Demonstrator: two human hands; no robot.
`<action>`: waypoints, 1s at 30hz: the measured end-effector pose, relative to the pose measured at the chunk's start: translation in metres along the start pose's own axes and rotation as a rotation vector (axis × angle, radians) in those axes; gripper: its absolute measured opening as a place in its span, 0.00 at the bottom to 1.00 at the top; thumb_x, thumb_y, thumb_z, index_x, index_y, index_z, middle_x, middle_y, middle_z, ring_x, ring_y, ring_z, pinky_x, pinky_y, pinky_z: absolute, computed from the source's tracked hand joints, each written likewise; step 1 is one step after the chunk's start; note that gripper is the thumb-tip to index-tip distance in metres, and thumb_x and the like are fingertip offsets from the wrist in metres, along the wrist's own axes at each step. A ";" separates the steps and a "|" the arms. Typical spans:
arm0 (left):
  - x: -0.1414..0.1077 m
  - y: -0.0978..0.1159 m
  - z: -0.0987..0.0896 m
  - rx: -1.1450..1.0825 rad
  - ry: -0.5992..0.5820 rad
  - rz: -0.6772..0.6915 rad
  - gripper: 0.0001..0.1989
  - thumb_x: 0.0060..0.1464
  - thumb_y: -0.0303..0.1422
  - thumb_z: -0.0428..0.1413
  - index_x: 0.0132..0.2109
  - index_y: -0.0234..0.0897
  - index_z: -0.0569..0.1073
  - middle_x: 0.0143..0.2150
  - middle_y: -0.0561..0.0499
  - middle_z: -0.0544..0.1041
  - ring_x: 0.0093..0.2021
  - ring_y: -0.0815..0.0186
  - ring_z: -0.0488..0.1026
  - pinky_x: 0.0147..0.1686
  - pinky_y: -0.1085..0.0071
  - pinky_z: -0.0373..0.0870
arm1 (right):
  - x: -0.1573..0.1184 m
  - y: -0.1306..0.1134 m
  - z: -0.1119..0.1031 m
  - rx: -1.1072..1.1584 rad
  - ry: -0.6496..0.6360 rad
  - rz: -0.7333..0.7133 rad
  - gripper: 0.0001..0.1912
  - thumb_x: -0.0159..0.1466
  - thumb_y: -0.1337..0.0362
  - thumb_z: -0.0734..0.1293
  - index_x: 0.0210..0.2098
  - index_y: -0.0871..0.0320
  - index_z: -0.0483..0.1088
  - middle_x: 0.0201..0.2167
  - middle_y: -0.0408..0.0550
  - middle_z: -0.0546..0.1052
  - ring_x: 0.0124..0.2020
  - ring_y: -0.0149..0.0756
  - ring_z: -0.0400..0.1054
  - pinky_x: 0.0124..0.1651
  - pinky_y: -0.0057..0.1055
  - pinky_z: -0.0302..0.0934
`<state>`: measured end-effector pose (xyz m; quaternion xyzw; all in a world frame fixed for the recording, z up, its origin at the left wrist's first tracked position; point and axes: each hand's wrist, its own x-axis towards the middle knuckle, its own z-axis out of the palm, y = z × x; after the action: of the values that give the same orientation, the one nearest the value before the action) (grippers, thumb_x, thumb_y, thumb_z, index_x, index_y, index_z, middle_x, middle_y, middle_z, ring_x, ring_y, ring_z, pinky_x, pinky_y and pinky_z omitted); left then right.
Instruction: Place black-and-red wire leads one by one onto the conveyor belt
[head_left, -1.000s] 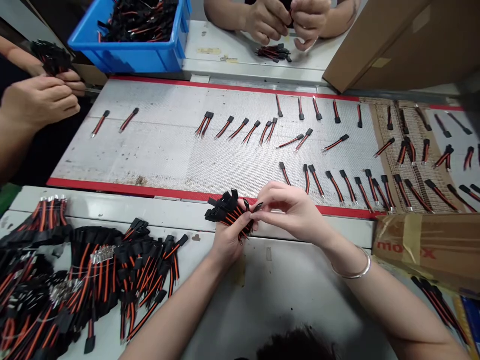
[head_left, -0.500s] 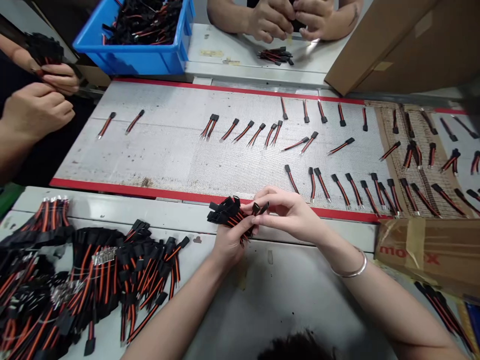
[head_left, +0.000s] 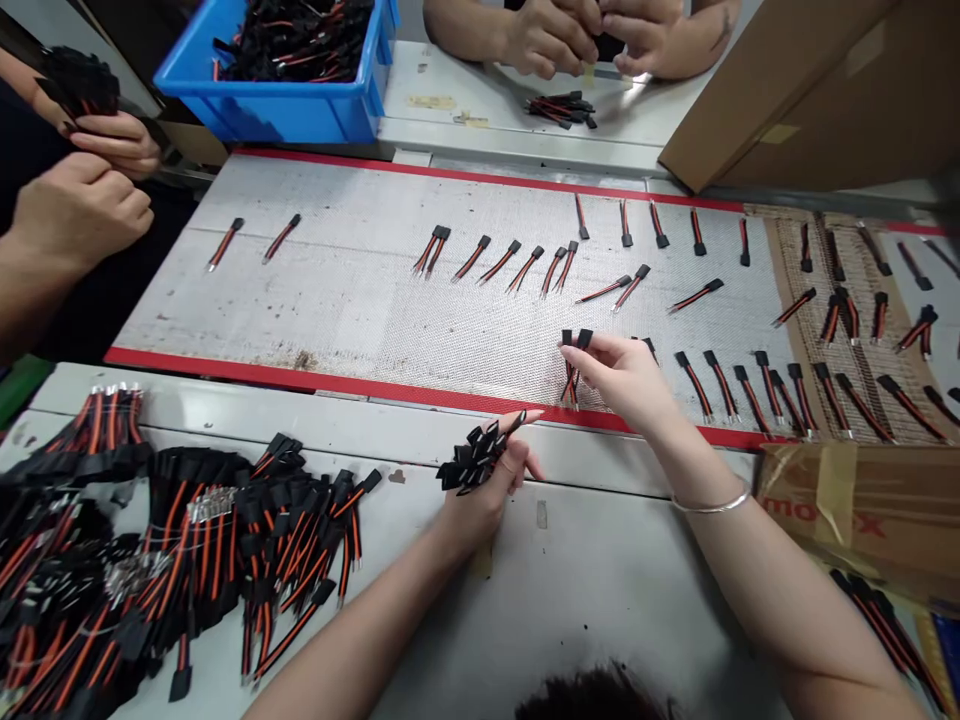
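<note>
Clenching bundled leads (head_left: pixel 476 455) in left hand (head_left: pixel 495 497) as a supply, with two leads (head_left: pixel 571 375) pinched by right hand (head_left: pixel 622 375) above belt (head_left: pixel 330 320), held apart from bundle.

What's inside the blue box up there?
The blue plastic crate holds a tangled heap of red-and-black wires with black plugs. Its bottom can't be seen, because the heap covers it, and the front wall hides the lowest wires.

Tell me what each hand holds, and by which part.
Left hand: a bunch of red-and-black leads, gripped around the wires. Right hand: two leads, pinched at their black connectors.
</note>
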<state>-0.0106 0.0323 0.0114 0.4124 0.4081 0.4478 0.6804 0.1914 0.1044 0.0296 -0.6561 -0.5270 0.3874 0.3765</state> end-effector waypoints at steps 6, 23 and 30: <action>0.004 0.001 -0.004 -0.059 -0.050 -0.066 0.24 0.60 0.52 0.58 0.28 0.36 0.75 0.17 0.54 0.67 0.18 0.73 0.55 0.20 0.71 0.50 | -0.020 -0.017 0.008 0.137 -0.127 -0.100 0.17 0.59 0.58 0.76 0.45 0.59 0.79 0.33 0.46 0.72 0.31 0.31 0.66 0.35 0.33 0.66; 0.011 0.005 -0.003 -0.249 -0.080 -0.197 0.18 0.52 0.48 0.65 0.30 0.37 0.77 0.19 0.53 0.72 0.14 0.74 0.59 0.13 0.75 0.47 | -0.050 -0.042 0.021 0.185 -0.299 -0.426 0.05 0.66 0.66 0.71 0.39 0.56 0.82 0.32 0.47 0.78 0.27 0.29 0.69 0.30 0.30 0.67; 0.015 0.007 -0.003 -0.382 -0.025 -0.234 0.19 0.51 0.44 0.67 0.29 0.36 0.68 0.16 0.60 0.65 0.11 0.79 0.53 0.11 0.79 0.45 | -0.045 -0.039 0.017 0.448 -0.417 -0.333 0.08 0.61 0.67 0.76 0.41 0.55 0.82 0.37 0.47 0.76 0.31 0.30 0.71 0.29 0.29 0.68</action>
<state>-0.0113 0.0492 0.0142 0.2314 0.3527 0.4297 0.7984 0.1544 0.0683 0.0624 -0.3689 -0.5943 0.5523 0.4536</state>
